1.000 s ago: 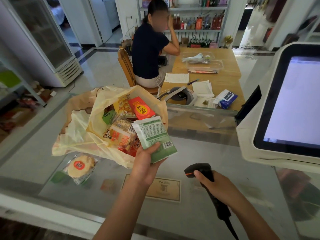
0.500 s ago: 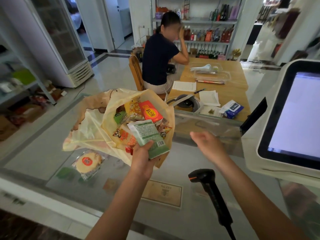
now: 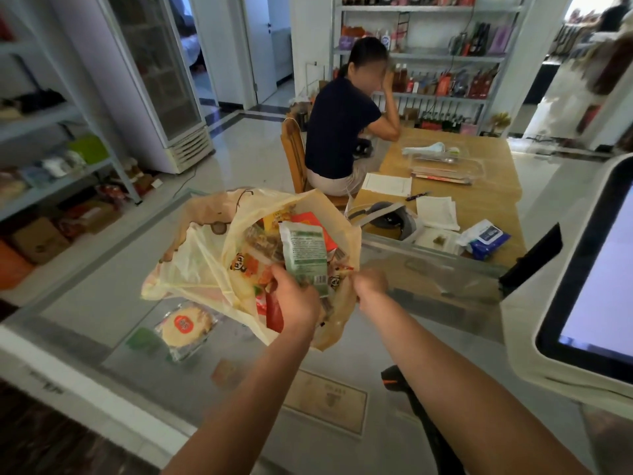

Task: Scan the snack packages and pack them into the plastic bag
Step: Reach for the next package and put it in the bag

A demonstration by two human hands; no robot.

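Observation:
A pale yellow plastic bag (image 3: 191, 265) lies open on the glass counter, with several snack packages inside. My left hand (image 3: 297, 296) grips a green and white snack package (image 3: 304, 255) at its lower end and holds it in the bag's mouth. My right hand (image 3: 370, 284) pinches the bag's right rim. One round rice cracker package (image 3: 185, 325) lies on the counter, left of my left arm. The black barcode scanner (image 3: 397, 378) rests on the counter under my right forearm, mostly hidden.
A white checkout screen (image 3: 589, 269) stands at the right edge of the glass counter (image 3: 102, 303). Beyond the counter a person sits on a chair at a wooden table (image 3: 479, 186) with papers and a tray. Shelves and a fridge line the left and back.
My right hand let go of the scanner, left it on the counter and moved up to take the bag's rim. My left hand carried the green package further into the bag's mouth.

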